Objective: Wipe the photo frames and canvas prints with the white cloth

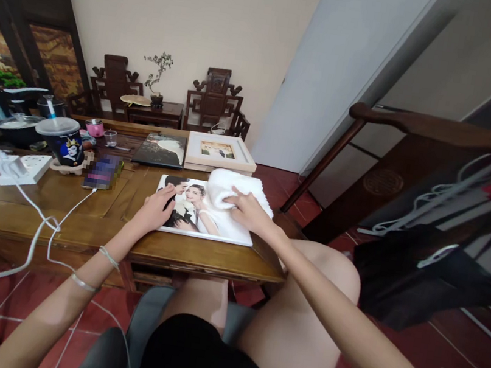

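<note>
1) Your left arm is reaching up from the lower left, wrist bare above two bracelets [83, 283], forearm slanting inward toward the table [211, 256]
2) Your left hand [159, 207] is lying palm down over the left edge of the photo panel [194, 216], fingers stretching forward across the print; it is resting loosely, clasping nothing
3) Your right arm is crossing above your right thigh from the lower right, forearm running up and leftward
4) Your right hand [248, 208] is bearing on the bunched white cloth [245, 183], fingertips pointing left; whether the fingers are pinching a fold or only pressing, you cannot tell from this view
5) The panel is lying face up near the table's front edge, the cloth covering its upper right part
6) Behind it, a dark picture panel [158, 151] and a pale box frame [194, 155] are lying side by side
</note>
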A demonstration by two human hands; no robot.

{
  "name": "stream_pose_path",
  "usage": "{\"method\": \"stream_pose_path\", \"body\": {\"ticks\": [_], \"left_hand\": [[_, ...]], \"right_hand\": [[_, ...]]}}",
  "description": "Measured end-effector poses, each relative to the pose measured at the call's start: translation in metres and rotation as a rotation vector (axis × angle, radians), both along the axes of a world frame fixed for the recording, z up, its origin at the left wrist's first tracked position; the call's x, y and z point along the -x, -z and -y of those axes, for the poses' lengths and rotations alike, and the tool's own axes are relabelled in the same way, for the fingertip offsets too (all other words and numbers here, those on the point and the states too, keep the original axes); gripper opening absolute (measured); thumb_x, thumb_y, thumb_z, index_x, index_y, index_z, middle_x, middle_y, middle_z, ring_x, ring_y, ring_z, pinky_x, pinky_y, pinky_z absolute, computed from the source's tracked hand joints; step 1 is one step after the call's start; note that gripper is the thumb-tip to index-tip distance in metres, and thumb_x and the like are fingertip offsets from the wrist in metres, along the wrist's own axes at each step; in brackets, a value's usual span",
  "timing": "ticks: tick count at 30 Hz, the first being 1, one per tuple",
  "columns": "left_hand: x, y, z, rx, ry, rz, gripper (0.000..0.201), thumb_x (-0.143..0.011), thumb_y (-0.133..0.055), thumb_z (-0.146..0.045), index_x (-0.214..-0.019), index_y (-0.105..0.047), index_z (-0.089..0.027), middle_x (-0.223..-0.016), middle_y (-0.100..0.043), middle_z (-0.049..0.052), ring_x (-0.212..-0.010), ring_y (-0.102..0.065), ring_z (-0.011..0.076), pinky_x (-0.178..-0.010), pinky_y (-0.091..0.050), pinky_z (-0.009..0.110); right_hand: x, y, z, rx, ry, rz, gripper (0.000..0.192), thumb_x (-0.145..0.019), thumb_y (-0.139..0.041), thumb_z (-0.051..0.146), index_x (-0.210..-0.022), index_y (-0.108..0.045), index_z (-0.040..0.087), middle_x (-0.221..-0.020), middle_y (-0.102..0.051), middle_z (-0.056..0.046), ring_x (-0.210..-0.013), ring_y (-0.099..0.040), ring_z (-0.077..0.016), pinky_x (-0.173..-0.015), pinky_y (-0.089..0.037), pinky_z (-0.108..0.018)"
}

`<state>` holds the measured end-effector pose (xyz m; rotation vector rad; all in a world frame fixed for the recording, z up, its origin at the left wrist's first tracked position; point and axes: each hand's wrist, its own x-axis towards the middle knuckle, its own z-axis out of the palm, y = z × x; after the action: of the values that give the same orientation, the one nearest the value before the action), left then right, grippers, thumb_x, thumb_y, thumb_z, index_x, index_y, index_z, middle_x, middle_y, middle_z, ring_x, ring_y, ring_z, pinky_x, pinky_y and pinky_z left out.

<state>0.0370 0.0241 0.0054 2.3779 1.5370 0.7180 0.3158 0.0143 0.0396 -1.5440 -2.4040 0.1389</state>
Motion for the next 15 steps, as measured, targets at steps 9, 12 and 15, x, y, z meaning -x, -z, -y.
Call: {"method": "stream_pose_path", "body": {"ticks": [9,12,15], "left_hand": [[-0.001,-0.002,0.000,0.015,0.011,-0.002,0.050,-0.096,-0.039,-0.027,-0.145,-0.049,-0.021,-0.155,-0.043,0.009,-0.147,-0.033,0.0248,-0.118,-0.032,0.051],[-0.001,-0.004,0.002,0.003,0.018,0.010,0.050,-0.097,-0.038,-0.026,-0.145,-0.048,-0.019,-0.155,-0.044,0.010,-0.147,-0.033,0.0247,-0.119,-0.032,0.050],[0.000,-0.005,0.002,0.007,0.026,-0.009,0.049,-0.097,-0.038,-0.026,-0.144,-0.050,-0.018,-0.154,-0.044,0.011,-0.147,-0.034,0.0247,-0.119,-0.031,0.050]], "right_hand": [[-0.010,-0.014,0.118,0.092,-0.257,0.016,0.058,-0.066,-0.042,-0.001,-0.108,-0.074,0.023,-0.153,-0.045,-0.005,-0.149,-0.027,-0.0310,-0.117,-0.026,-0.062],[-0.013,-0.014,0.106,0.088,-0.269,-0.005,0.058,-0.065,-0.042,-0.001,-0.107,-0.075,0.023,-0.152,-0.046,-0.006,-0.147,-0.032,-0.0296,-0.118,-0.026,-0.060],[-0.013,-0.009,0.066,0.044,-0.230,-0.029,0.057,-0.066,-0.042,0.000,-0.108,-0.075,0.019,-0.146,-0.053,-0.011,-0.144,-0.037,-0.0313,-0.116,-0.028,-0.062]]}}
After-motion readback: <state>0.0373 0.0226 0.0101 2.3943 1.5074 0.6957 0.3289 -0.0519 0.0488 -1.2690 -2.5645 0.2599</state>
